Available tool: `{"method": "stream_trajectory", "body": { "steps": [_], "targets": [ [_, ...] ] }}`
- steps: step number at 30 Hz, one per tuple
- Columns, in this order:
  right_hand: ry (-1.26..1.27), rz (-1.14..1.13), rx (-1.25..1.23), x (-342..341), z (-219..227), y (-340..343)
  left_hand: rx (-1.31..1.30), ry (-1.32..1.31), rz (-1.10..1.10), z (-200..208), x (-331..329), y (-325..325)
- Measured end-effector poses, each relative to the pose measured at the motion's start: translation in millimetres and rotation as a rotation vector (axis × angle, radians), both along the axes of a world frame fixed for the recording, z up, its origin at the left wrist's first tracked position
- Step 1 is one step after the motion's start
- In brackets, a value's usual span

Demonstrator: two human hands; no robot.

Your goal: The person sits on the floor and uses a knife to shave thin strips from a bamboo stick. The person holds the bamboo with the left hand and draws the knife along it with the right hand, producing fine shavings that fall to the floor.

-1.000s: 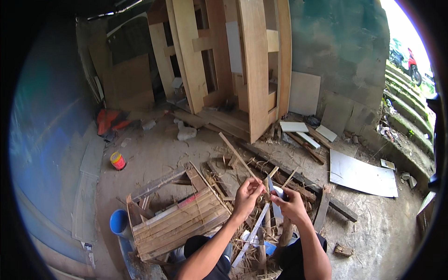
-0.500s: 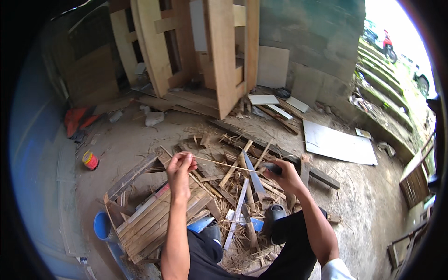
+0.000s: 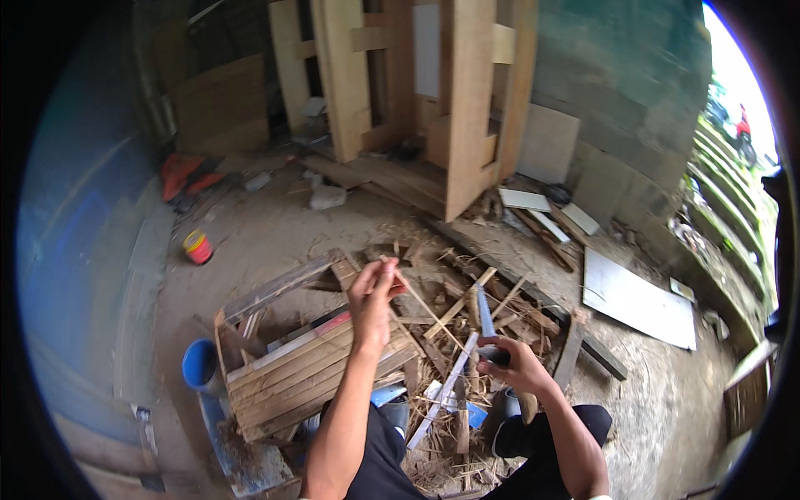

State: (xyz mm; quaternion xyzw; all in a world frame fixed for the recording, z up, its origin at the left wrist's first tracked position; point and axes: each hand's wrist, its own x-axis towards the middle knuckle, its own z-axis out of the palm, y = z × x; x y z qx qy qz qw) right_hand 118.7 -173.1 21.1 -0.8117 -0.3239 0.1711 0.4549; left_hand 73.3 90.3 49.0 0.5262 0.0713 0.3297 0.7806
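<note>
Looking down from the head camera, we see ourselves seated on a dirt floor [image 3: 275, 225] strewn with split wood scraps. Our left hand [image 3: 372, 293] is raised in front of us, fingers pinched closed around the upper end of a thin bamboo strip [image 3: 425, 307], which slants down and to the right toward our other hand. Our right hand [image 3: 510, 362] sits lower, clenched around the dark handle of a knife [image 3: 485, 321], its blade pointing up and away from us, close to the strip's lower stretch; we cannot tell whether blade and strip touch. The risk we judge here: the strip is slender and held only at one end, so it could flex or snap under the blade, and a slipping edge would run toward the left hand's fingers or our knees below. A slatted wooden crate [image 3: 308, 367] lies just left of our legs, with a blue bucket [image 3: 200, 365] beside it. Farther off stand a small red and yellow can [image 3: 198, 247], tall upright wooden frames [image 3: 400, 100] against a concrete wall, and a white board [image 3: 637, 298] lying flat to the right.
</note>
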Motion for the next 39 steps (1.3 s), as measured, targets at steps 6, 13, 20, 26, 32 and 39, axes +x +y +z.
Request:
{"method": "stream_trajectory", "body": {
  "steps": [6, 13, 20, 26, 32, 39],
  "targets": [
    [0.169, -0.183, 0.242, 3.2, 24.0, 3.8, 0.131, 0.062, -0.245, 6.2, -11.6, -26.9],
    [0.254, -0.047, 0.228, -12.4, 28.9, 53.3, 0.129, 0.077, -0.208, 7.7, 14.6, -42.9],
    [0.423, -0.141, 0.375, -6.4, 8.5, 64.0, 0.272, 0.239, -0.335, -3.2, 6.5, -51.8],
    [0.300, -0.206, 0.381, -4.0, 25.2, 46.1, 0.016, 0.263, -0.213, 8.7, -1.3, -31.2],
    [0.697, -0.049, 0.772, 9.6, 28.0, 17.6, 0.373, 0.412, -0.484, -8.8, -4.8, -62.3],
    [0.635, -0.203, 0.940, 29.3, 20.5, 3.9, 0.368, 0.410, -0.591, -15.0, -36.8, -79.2]
  ]
}}
